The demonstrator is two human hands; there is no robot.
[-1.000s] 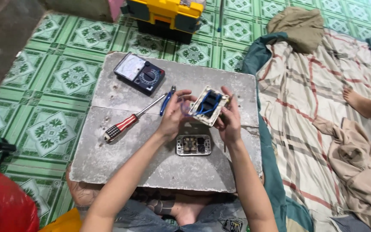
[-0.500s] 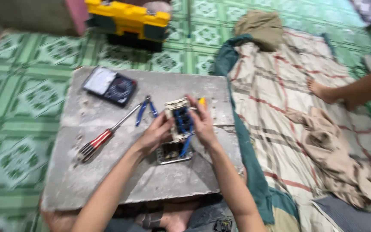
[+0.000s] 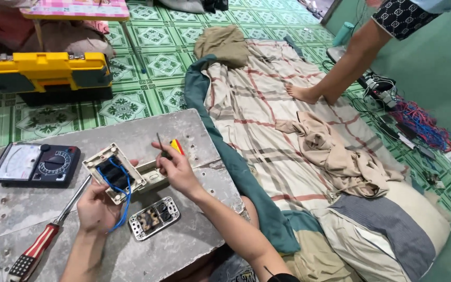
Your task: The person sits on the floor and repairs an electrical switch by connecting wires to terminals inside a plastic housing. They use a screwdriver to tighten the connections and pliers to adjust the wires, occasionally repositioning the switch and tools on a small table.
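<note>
Green patterned floor tiles are spreading out around the rough grey concrete slab (image 3: 131,130) that is serving as my worktop, and a striped cloth (image 3: 267,109) is lying to the right of it.

My left hand (image 3: 97,209) is gripping the cream square plastic switch box (image 3: 113,172) by its near lower edge, just above the middle of the worktop. The box is tilting with its open back facing up toward me, its corners pointing far-left and near-right, and a loop of blue wire (image 3: 123,190) is hanging out of it toward me. It looks light and stiff, but thin plastic like this may crack if squeezed, so I am judging the rim to be the safe place to take hold, away from the wire.

My right hand (image 3: 176,169) is pinching a thin screwdriver with a red and yellow handle (image 3: 176,147) just to the right of the box; its long axis is running near to far, handle at the far end.

A metal switch insert (image 3: 155,216) is lying flat near the box. A black analogue meter (image 3: 35,163) is sitting at the left, and a long red-and-white-handled screwdriver (image 3: 43,240) is lying aslant at the near left. A yellow tool case (image 3: 43,70) is standing on the floor beyond.
</note>
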